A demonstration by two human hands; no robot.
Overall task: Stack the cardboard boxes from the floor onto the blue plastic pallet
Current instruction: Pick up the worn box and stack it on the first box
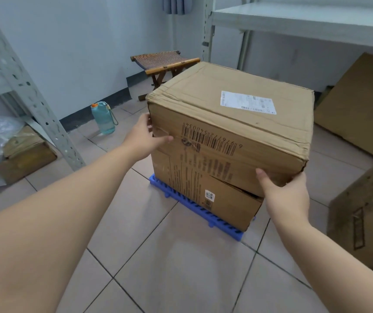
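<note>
1. The left hand [143,137] is spread flat against the left near corner of the upper box [230,123], thumb lying across the printed front face and fingers wrapped round onto the side.
2. The right hand [287,195] cups the upper box's lower right near corner, thumb on the front face and the fingers hidden underneath or behind (how far they curl under cannot be told).
3. The upper box sits on top of the lower box [214,195], turned a little askew so that its right corner overhangs; whether its full weight is already down I cannot tell.
4. The lower box stands on the blue plastic pallet [181,199], whose slotted edge shows in front of and to the left of it.
5. Handling, as a judgement: the cardboard is stiff but creased and dented, probably fairly heavy for its bulk; opposite lower corners look the soundest hold, not the taped seams.
6. Another box [366,213] waits on the floor to the right of the stack.
</note>
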